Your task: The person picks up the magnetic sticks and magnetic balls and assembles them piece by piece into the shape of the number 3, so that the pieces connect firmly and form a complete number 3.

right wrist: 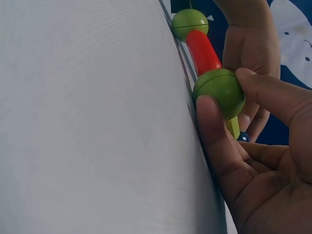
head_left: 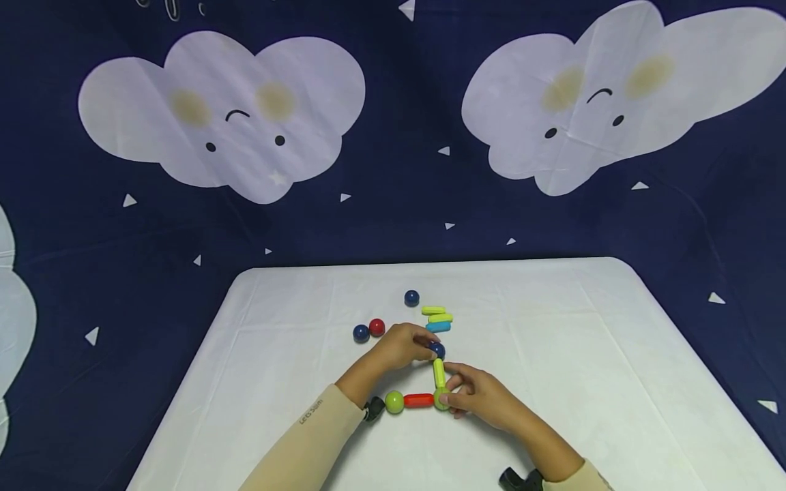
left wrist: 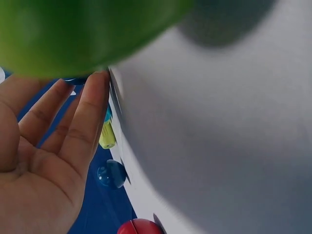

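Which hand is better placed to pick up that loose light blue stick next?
Probably the left hand: though pinching a dark blue ball, it is closer to the light blue stick, while the right hand sits farther back, gripping a green ball.

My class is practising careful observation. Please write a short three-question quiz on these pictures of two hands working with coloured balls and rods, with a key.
1. Which rod lies between the two green balls?
A. light blue
B. red
C. yellow-green

2. True or false: the left hand is holding a red ball.

3. In the head view, how many rods lie beyond the left hand, apart from the pieces being handled?

Key:
1. B, the red rod.
2. False; it holds a blue ball.
3. Three: two yellow-green rods and one light blue rod.
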Demonstrator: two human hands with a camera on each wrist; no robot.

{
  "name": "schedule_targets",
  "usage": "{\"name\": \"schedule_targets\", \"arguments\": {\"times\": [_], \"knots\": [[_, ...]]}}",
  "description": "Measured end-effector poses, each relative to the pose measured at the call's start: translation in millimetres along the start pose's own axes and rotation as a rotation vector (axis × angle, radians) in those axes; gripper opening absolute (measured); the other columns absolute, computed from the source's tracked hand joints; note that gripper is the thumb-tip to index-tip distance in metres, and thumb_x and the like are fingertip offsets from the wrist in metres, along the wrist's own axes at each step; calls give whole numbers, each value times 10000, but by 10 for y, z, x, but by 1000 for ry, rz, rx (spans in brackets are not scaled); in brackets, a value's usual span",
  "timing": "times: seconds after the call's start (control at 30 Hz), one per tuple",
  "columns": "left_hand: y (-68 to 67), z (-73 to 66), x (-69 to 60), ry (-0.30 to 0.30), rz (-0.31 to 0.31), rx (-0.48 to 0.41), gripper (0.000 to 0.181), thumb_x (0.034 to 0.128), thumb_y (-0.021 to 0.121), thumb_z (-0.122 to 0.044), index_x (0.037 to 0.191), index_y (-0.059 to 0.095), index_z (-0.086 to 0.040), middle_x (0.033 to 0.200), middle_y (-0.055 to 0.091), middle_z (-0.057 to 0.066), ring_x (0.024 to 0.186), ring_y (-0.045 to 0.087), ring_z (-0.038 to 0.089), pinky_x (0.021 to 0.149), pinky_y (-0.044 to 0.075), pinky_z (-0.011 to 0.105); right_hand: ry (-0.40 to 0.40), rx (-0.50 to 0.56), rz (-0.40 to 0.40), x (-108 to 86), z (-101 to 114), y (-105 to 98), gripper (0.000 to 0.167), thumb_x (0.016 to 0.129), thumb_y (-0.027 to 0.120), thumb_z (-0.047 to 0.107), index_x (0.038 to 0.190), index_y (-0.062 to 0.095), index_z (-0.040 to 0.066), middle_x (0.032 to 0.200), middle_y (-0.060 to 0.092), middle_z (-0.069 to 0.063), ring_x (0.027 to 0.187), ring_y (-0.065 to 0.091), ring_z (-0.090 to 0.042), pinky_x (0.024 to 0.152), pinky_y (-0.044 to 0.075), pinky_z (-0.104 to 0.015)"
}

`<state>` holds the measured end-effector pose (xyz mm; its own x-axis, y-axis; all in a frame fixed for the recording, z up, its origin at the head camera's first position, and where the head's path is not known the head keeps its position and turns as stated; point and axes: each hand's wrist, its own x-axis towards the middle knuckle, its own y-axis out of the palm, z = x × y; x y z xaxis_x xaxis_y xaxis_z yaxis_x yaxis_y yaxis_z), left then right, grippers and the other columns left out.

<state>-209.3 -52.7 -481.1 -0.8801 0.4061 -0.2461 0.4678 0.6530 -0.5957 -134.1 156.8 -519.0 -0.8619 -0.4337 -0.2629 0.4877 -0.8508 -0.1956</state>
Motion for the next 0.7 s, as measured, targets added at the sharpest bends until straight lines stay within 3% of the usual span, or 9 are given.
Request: {"name": "schedule_targets", "arguments": {"times": [0.3,0.7], "knots": [[-67,18,-74,17,-17,47,478,859,809,-267,1310,677,-181,1174,726,62,1079,662,214,926,552,417,-2,3,-1,0,10,13,779,907,762,234,1497,369,-90,1080,628,-115,806,689,-185,700,608,-308],[-155,243,-395,5,-29,6,345,855,809,-260,1156,722,-117,938,707,-35,846,626,132,776,530,314,-15,-8,-8,-6,21,22,780,902,767,238,1497,376,-81,1057,639,-110,795,696,-197,689,606,-307]]}}
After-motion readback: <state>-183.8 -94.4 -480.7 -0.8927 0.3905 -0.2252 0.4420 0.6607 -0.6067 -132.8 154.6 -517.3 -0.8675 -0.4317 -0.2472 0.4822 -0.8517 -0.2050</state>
